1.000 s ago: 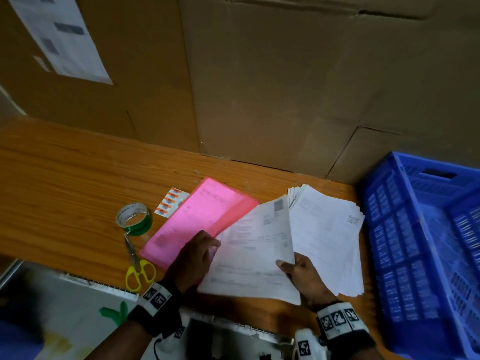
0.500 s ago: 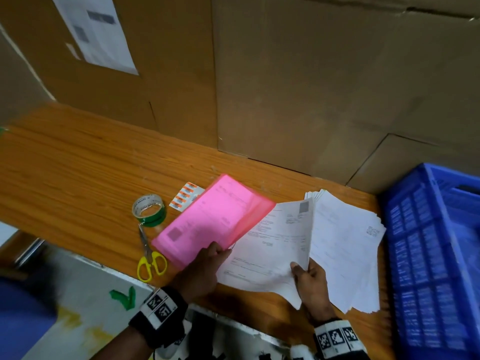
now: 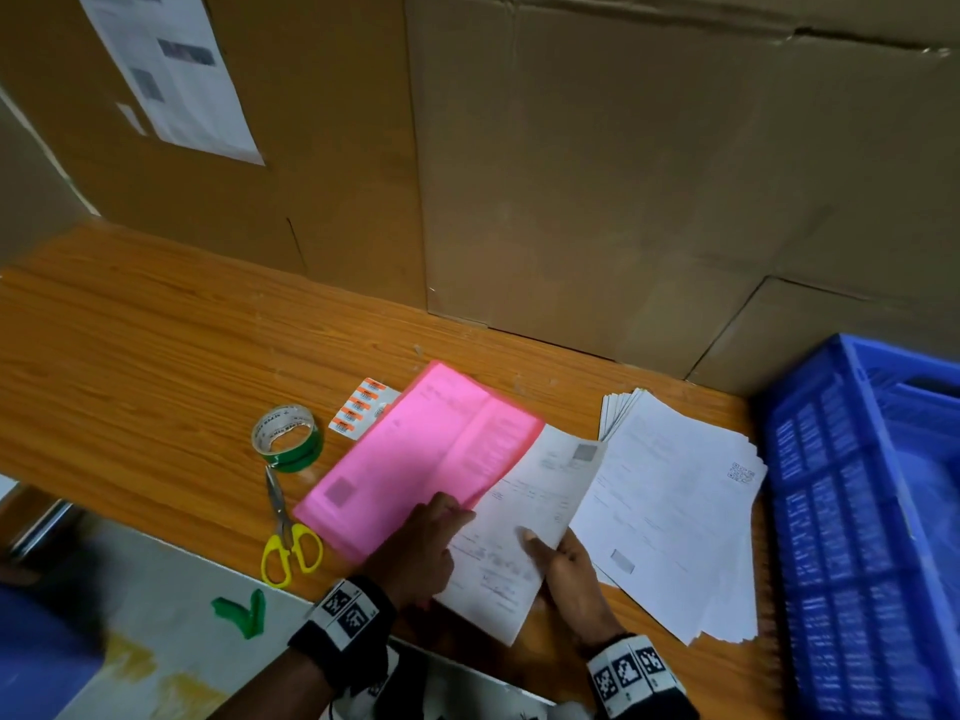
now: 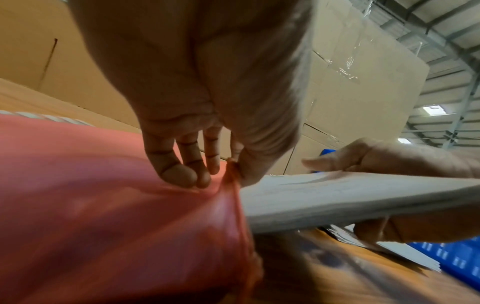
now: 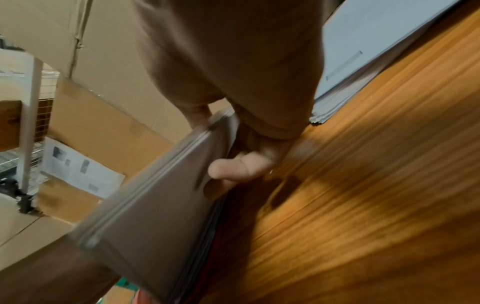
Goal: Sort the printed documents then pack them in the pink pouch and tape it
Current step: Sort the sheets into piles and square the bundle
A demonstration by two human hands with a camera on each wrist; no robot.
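Beside the pink pouch (image 3: 415,459): tape roll (image 3: 287,438), scissors (image 3: 287,532).

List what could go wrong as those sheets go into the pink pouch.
1. The left hand only pinches the pink pouch at its mouth edge; the thin film could slip or tear.
2. The sheets in the right hand may catch on the mouth and crumple.
3. The loose stack beside them is already fanned; a nudge could scatter it.

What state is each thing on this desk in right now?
Pink pouch: mouth pinched open by left hand.
Sheaf of papers: gripped by right hand, partly inside pouch.
Paper stack: loose, fanned.
Tape roll: lying flat.
Scissors: closed.
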